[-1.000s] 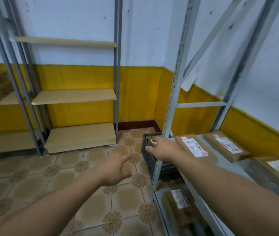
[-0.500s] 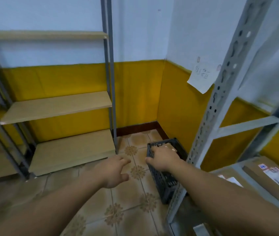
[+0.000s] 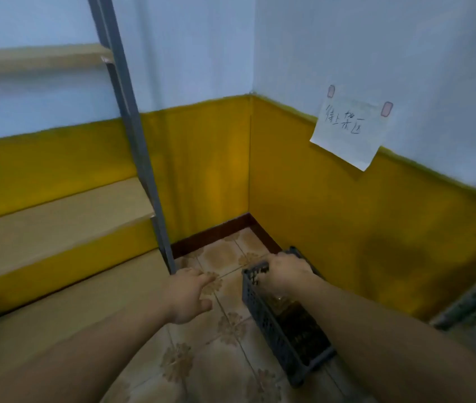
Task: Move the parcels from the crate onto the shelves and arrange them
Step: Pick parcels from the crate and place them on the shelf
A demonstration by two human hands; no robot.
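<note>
Our right grip (image 3: 287,274) is clenched over the top rim of the dark grey crate (image 3: 263,318), fingers curled down at its far end. Our left grip (image 3: 190,296) is released, fingers loosely spread above the tiled floor (image 3: 222,257), just left of the crate and apart from it. The crate is low beside the yellow wall, near the corner; its brownish contents are too blurred for us to name. Wooden shelves (image 3: 56,216) stand at left behind a grey upright (image 3: 135,141). A handwritten paper note (image 3: 350,129) is taped to the wall above.
</note>
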